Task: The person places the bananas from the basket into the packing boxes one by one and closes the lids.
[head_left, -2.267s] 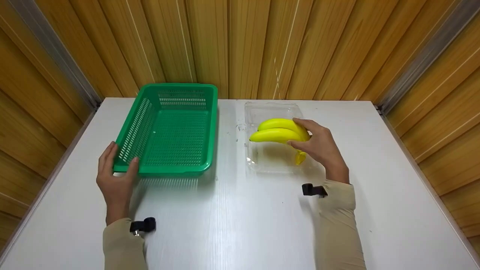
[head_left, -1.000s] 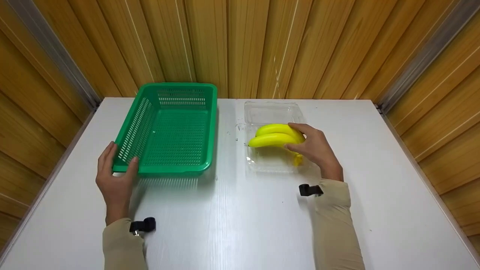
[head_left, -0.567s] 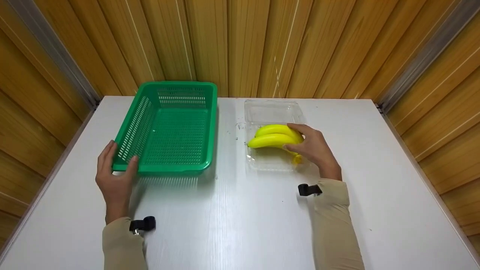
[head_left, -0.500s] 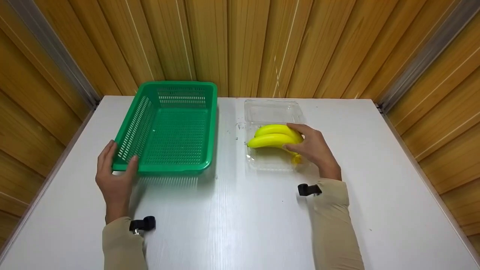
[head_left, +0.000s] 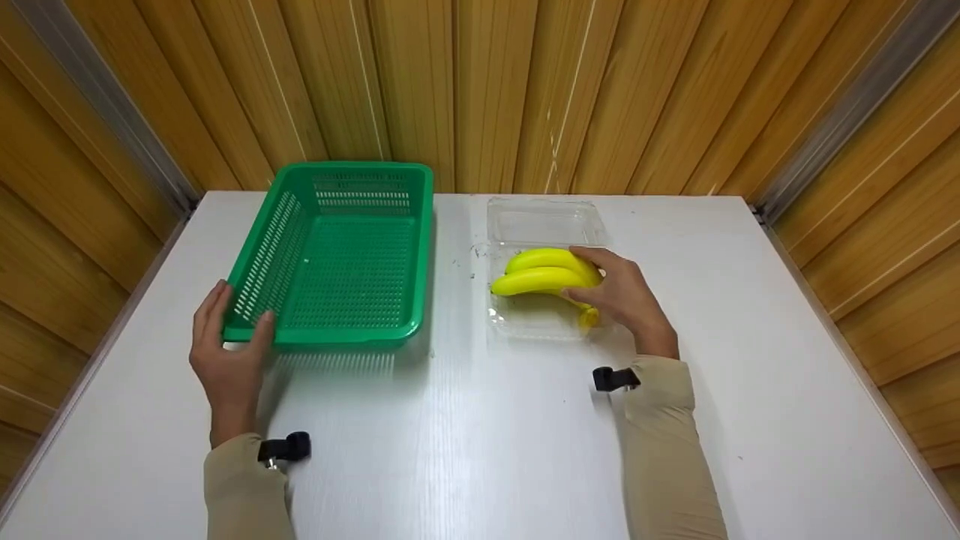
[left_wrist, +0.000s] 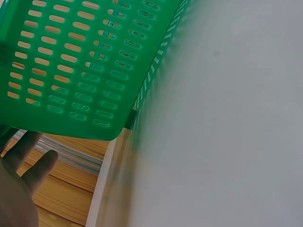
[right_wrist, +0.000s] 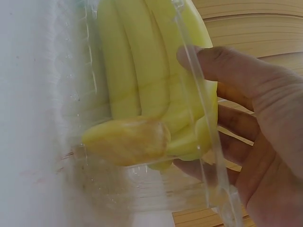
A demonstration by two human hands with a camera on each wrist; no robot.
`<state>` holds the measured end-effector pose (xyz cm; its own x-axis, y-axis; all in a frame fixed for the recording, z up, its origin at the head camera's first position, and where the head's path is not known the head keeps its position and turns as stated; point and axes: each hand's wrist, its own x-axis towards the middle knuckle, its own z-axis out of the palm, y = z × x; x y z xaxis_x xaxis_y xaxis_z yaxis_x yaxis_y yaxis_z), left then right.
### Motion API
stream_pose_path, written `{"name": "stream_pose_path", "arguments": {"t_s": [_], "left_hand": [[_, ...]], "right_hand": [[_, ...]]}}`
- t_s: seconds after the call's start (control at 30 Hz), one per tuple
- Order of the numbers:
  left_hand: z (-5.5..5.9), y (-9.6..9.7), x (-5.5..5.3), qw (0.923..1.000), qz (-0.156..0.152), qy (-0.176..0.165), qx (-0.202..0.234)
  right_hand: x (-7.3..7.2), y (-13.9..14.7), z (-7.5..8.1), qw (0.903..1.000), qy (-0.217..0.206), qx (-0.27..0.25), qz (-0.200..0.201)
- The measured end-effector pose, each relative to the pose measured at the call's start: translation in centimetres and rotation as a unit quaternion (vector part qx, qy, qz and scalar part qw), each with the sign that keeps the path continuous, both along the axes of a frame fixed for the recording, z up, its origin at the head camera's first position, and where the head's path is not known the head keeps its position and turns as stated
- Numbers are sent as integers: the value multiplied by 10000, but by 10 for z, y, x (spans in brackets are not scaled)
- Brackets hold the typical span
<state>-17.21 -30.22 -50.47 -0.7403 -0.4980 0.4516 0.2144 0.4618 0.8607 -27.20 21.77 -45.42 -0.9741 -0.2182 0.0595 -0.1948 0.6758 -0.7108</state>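
Centre-right, the right hand (head_left: 627, 298) clamps the bananas (head_left: 538, 280); centre-left, the left hand (head_left: 229, 363) spreads around the basket (head_left: 354, 271), likely steadying it.

The plastic basket (head_left: 424, 255) is gleaming, bananas (head_left: 544, 280) are looking smooth, the plastic container (head_left: 547, 225) is glinting, the surface (head_left: 465, 435) is shining, cloth sleeves (head_left: 667, 450) are staying matt!

Glare streaks the white tabletop (head_left: 457, 442); soft shadow falls beside the green plastic basket (head_left: 322, 336); the wrist views look hazy.
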Motion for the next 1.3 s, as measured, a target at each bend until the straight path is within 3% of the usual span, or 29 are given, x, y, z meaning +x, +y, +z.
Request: {"name": "stream_pose_path", "arguments": {"t_s": [0.47, 0.63, 0.87, 0.97, 1.3], "left_hand": [[0, 1, 1, 10000, -47, -1, 45], [1, 2, 0, 9999, -20, 164, -44], [21, 16, 10, 9997, -25, 235, 53], [25, 19, 13, 9997, -48, 193, 153], [14, 12, 7, 9999, 69, 125, 17]], "right_hand": [[0, 1, 0, 9995, -296, -8, 88], [0, 1, 1, 9996, -268, 2, 127], [1, 1, 2, 9993, -352, 12, 89], [1, 2, 3, 9991, -420, -20, 54], [1, 3, 2, 9996, -186, -192, 67]]}}
